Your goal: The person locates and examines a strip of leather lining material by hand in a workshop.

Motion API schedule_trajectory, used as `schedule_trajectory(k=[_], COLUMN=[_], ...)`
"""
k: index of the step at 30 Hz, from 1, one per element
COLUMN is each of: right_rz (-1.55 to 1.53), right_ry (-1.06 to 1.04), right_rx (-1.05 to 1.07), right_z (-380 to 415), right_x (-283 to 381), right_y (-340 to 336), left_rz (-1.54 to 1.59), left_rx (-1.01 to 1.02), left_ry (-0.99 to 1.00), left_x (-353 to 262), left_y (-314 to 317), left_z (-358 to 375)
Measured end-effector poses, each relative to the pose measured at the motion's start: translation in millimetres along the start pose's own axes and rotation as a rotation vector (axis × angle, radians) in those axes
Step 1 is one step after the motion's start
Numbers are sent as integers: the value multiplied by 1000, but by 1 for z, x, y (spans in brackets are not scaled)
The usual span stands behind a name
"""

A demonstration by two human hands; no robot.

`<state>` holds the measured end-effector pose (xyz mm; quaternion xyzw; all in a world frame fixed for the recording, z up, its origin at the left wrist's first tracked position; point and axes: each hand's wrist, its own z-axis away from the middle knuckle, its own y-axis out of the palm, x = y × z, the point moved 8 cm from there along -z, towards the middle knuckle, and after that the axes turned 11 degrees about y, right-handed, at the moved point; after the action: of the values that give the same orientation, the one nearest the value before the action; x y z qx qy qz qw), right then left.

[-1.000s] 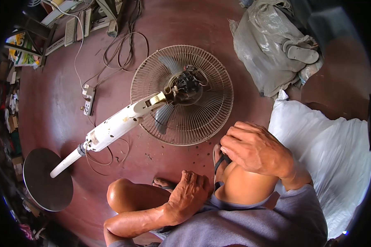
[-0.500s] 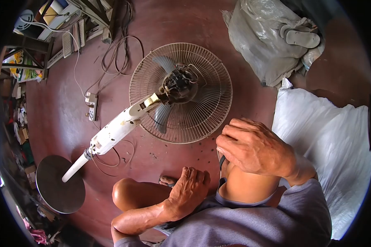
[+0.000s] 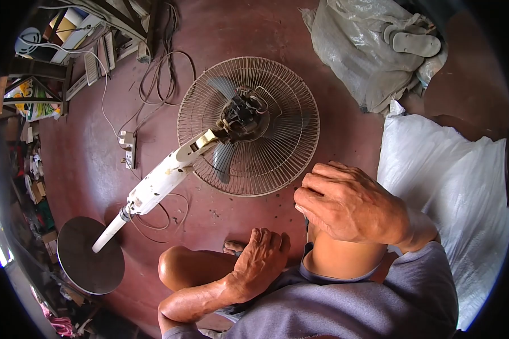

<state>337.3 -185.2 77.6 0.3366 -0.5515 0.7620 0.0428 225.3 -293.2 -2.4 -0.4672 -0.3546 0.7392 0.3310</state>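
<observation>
A pedestal fan lies tipped over on the floor in front of me. Its round wire guard [image 3: 293,150] faces down and the bare, dark motor [image 3: 244,110] is uppermost. From the motor a scuffed white neck and pole [image 3: 163,183] run toward the lower left to a dark round base [image 3: 90,268]. My left hand [image 3: 259,264] rests by my thigh, fingers laid out and holding nothing that I can see. Over my raised knee, close to the guard's lower right edge, my right hand [image 3: 350,204] is curled; its fingertips and anything inside them are hidden.
A power strip [image 3: 128,151] with plugs and looped cables [image 3: 167,85] lies left of the fan. On the right are a white sack [image 3: 435,164] and a greyish plastic bag [image 3: 353,51] with a sandal [image 3: 417,44] on it. Metal frames [image 3: 31,100] and clutter line the left side.
The view has shifted slightly, so the base and power strip appear a little farther right. Both hands stay nearly where they were, and the fan lies the same way.
</observation>
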Motion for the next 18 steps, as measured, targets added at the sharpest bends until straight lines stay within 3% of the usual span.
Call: schedule_trajectory(k=[18], right_rz=[37], right_ry=[3], right_rx=[2], right_z=[1], right_x=[2], right_y=[1], left_rz=[16], left_rx=[61], left_ry=[-13], left_x=[-1], left_y=[2], left_z=[1])
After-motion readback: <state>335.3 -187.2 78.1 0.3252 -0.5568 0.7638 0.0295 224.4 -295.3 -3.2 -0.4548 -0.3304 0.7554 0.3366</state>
